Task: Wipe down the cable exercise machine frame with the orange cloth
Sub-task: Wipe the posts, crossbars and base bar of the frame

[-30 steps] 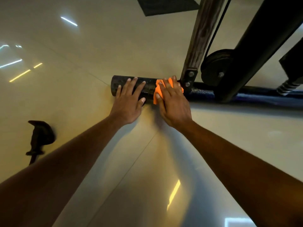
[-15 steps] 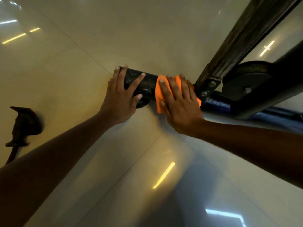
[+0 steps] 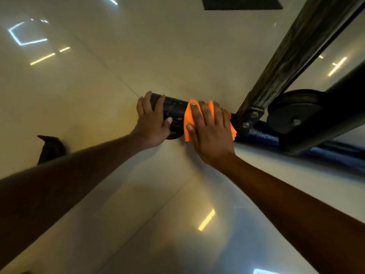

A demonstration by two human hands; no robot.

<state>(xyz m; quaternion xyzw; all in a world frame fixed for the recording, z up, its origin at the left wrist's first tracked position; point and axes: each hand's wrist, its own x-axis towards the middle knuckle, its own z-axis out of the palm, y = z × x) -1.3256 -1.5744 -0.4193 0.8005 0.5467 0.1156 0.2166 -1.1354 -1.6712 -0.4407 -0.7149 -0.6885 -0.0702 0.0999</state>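
Both hands sit on the black base tube (image 3: 173, 109) of the cable machine frame, low on the glossy floor (image 3: 98, 86). Left hand (image 3: 153, 123) curls over the tube's free end, fingers on top and thumb on the near side. Right hand (image 3: 211, 133) lies flat with spread fingers, pressing the orange cloth (image 3: 188, 119) onto the tube just beside the bolted upright (image 3: 296, 56). A pulley wheel (image 3: 292, 113) sits just right of that upright.
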